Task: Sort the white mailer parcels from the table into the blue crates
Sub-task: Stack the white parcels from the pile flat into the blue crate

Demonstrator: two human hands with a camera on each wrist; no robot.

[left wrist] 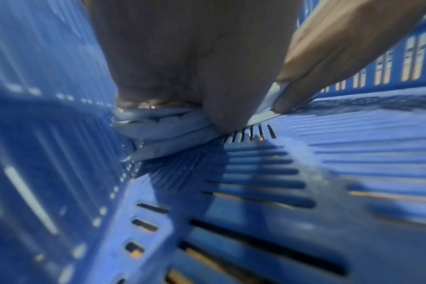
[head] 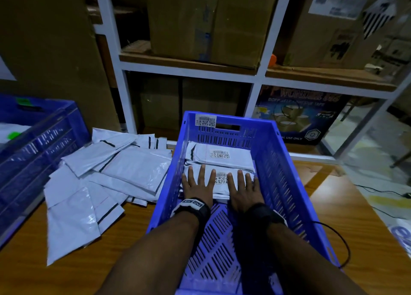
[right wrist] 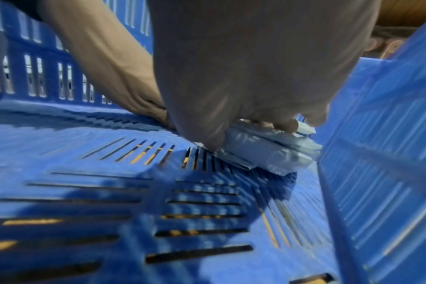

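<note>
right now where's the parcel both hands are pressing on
Head view: the parcel lies inside the middle blue crate, flat under both hands, just nearer than a second labelled parcel.

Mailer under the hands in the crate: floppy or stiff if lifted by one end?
Probably floppy: the mailer is thin glossy film, and its edge crumples in folds under the left hand. Likely light and slippery; loose ones in the table pile lie slid across each other.
</note>
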